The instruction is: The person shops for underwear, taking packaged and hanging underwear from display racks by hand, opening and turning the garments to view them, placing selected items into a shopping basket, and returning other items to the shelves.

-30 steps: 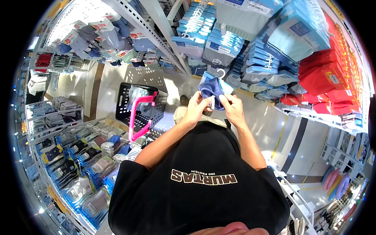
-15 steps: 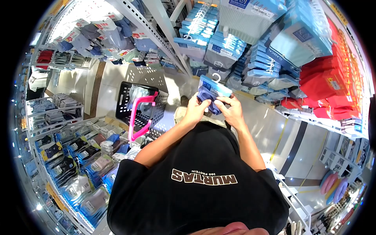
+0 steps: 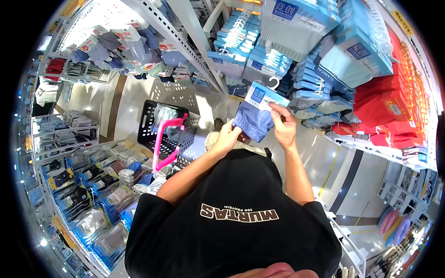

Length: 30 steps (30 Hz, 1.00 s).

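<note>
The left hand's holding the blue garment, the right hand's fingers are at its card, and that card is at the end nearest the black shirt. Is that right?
Not quite: the head view shows the card at the end farthest from the black shirt. The rest stands: the left hand holds the blue garment, and the right hand's fingers are at the card.

Ahead of you, glossy pale tiled floor (image 3: 320,164). On your right, dark stripe (image 3: 346,176) and thin yellow line (image 3: 329,171); on your left, brown stripe (image 3: 115,109). Beyond, white upright (image 3: 192,32) beside perforated rail (image 3: 178,49). Small bright lights (image 3: 44,242) dot view's edge; reflections glint underfoot.
</note>
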Tool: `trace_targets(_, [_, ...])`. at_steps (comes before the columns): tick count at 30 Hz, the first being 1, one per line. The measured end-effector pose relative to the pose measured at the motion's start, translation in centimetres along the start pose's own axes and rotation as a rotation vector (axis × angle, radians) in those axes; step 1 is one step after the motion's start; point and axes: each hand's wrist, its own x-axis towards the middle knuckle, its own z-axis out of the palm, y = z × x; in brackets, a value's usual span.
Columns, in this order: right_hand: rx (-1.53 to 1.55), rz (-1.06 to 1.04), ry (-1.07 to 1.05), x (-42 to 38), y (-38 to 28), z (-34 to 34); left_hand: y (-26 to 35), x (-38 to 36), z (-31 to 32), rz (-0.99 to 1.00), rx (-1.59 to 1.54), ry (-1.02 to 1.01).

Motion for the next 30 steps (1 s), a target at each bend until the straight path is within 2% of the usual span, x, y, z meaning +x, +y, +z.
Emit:
trace_targets(2, [0.099, -0.029, 0.001, 1.2, -0.7, -0.5, -0.4, 0.0, -0.3, -0.044, 0.122, -0.009])
trace_targets(4, [0.007, -0.11, 0.012, 2.5, -1.5, -0.9, -0.7, -0.4, -0.7, -0.031, 0.041, -0.061])
trace_targets(7, [-0.104, -0.271, 0.019, 4.7, -2.6, -1.2, -1.0, -0.5, -1.2, -0.07, 0.128, -0.066])
trace_targets(11, [-0.168, -0.213, -0.013, 6.9, -2.3, -1.0, -0.6, -1.0, -1.3, -0.039, 0.176, -0.069])
trace_targets(15, [-0.197, -0.287, -0.032, 7.9, -0.5, -0.1, -0.7, -0.9, -2.0, 0.063, 0.165, -0.042])
trace_targets(16, [-0.186, -0.206, -0.049, 7.8, -0.4, 0.2, -0.9, -0.8, -2.5, 0.104, 0.156, -0.035])
trace_targets(18, [-0.165, -0.04, -0.083, 7.0, -0.6, 0.6, -0.4, -1.1, -3.7, 0.114, 0.196, 0.061])
trace_targets(19, [-0.176, -0.1, -0.091, 7.0, 0.8, 0.9, -0.1, -1.2, -4.7, 0.126, 0.206, 0.086])
trace_targets(20, [-0.178, -0.055, -0.093, 6.8, 2.1, 1.0, -0.2, -1.1, -6.1, 0.161, 0.223, 0.141])
trace_targets(23, [-0.174, 0.058, -0.124, 5.6, 5.1, 1.2, 0.8, -1.8, -10.5, 0.294, 0.507, 0.392])
trace_targets(26, [-0.169, 0.033, -0.12, 2.8, 7.5, 1.9, 3.9, -3.6, -13.2, 0.435, 0.818, 0.649])
trace_targets(28, [-0.284, 0.045, -0.218, 0.7, 8.8, 2.3, 4.9, -4.4, -15.3, 0.607, 1.124, 0.777])
trace_targets(29, [-0.225, 0.146, -0.312, -0.2, 12.1, 2.7, 4.9, -4.6, -16.3, 0.564, 1.14, 0.828])
trace_targets(30, [-0.33, 0.212, -0.439, -1.1, 14.2, 2.5, 5.0, -4.8, -17.0, 0.549, 1.215, 0.878])
